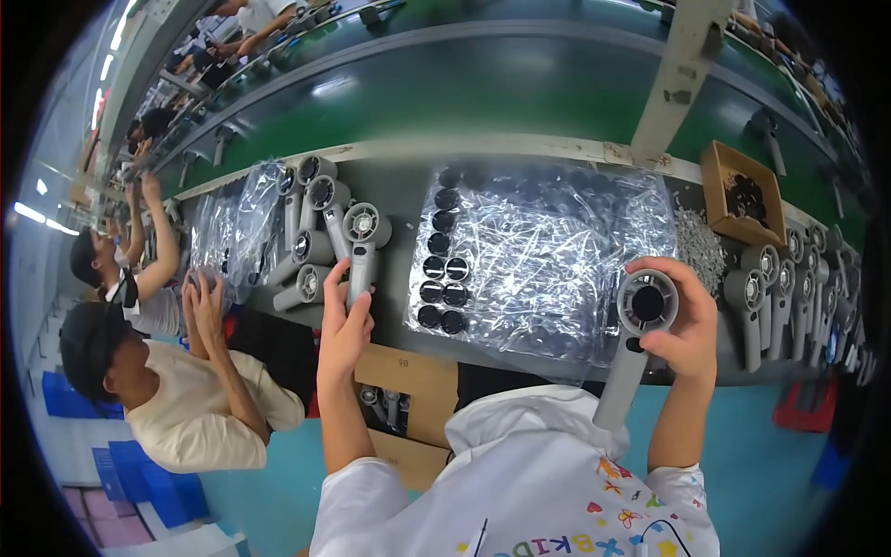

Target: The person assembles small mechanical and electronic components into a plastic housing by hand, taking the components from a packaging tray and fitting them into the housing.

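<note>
Grey plastic handheld fan body point(638, 334) pinched in right hand point(685, 327), lifted near clear bag of black round caps point(548, 251). Left hand point(345, 320) closed around second grey fan point(360, 243) on grey surface point(399, 278) left of bag. Step looks like pickup; next likely needs clean lift.

Factory assy line: conveyor belt point(483, 88), fan bodies point(320, 246)

matt grey plastic fan point(640, 325), crinkled glossy plastic bag point(548, 251)

Head view, single fisheye: it sits on your head, looks steeply down and forward over your raised forearms, close to the grey workbench point(399, 200), green conveyor belt point(483, 88) beyond; edges bend toward the rim.
</note>
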A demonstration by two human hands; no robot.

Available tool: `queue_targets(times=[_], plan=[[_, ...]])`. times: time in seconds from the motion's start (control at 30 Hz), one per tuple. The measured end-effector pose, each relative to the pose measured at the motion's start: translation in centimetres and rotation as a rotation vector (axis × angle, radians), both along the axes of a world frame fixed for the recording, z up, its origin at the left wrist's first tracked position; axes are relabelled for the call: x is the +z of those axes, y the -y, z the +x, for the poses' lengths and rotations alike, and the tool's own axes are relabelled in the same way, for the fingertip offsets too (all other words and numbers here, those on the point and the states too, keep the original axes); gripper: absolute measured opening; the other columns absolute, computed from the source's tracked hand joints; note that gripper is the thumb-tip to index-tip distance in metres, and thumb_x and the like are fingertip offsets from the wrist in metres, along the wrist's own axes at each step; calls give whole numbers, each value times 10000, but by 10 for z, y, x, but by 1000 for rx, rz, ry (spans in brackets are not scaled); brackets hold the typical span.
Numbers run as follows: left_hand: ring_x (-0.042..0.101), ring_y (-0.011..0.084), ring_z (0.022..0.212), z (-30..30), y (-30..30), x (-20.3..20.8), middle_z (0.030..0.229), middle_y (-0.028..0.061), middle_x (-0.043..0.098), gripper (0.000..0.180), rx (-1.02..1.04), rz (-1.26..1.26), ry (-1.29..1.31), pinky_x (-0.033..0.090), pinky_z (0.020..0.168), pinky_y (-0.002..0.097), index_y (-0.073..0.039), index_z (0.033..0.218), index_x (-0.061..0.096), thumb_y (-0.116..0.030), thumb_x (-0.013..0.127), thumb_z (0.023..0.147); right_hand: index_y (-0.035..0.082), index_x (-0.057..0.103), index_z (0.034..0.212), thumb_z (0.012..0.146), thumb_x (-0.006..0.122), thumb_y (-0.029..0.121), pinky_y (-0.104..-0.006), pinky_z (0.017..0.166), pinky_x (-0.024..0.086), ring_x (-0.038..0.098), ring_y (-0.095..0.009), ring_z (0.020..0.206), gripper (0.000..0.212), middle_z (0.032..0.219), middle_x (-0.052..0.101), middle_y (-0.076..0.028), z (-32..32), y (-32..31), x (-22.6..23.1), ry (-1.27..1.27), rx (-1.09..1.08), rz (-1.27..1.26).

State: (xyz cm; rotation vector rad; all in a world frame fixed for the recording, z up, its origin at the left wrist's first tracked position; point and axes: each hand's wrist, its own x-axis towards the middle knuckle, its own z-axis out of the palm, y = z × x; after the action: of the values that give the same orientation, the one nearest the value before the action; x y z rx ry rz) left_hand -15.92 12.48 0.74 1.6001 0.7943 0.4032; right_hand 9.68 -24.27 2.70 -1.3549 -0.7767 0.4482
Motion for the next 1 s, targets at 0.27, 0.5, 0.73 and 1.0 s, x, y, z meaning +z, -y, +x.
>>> queue_targets(times=[0.27, 0.5, 0.73, 1.0], plan=[[683, 301, 831, 11, 19, 32, 1314, 220, 597, 526, -8, 1268, -296, 554, 706, 346, -58, 1439, 521, -128, 673, 940, -48, 553, 1346, 707, 918, 397, -335, 962, 514, 636, -218, 1137, 861, 1302, 627, -171, -3, -5, -8, 19, -48, -41], [680, 361, 885, 75, -1, 30, 1040, 167, 684, 269, -177, 970, -138, 538, 779, 435, -18, 1171, 677, -45, 684, 903, -38, 567, 1339, 705, 917, 364, -344, 990, 496, 625, -219, 1163, 828, 1305, 632, -159, -7, -9, -4, -2, -26, -51], [664, 405, 900, 118, -26, 11, 949, 159, 686, 143, -343, 1176, -368, 533, 785, 480, -30, 1007, 697, -70, 703, 870, -35, 580, 1322, 705, 914, 336, -344, 1003, 491, 626, -215, 1170, 794, 1295, 642, -150, -12, 12, -8, 0, -32, -78], [621, 456, 934, 132, -24, -9, 936, 230, 633, 92, -300, 1274, -451, 503, 799, 533, 9, 964, 604, -79, 595, 943, -25, 583, 1326, 681, 933, 250, -352, 1020, 487, 626, -215, 1181, 783, 1290, 646, -140, -10, 21, -18, -80, -25, -25]])
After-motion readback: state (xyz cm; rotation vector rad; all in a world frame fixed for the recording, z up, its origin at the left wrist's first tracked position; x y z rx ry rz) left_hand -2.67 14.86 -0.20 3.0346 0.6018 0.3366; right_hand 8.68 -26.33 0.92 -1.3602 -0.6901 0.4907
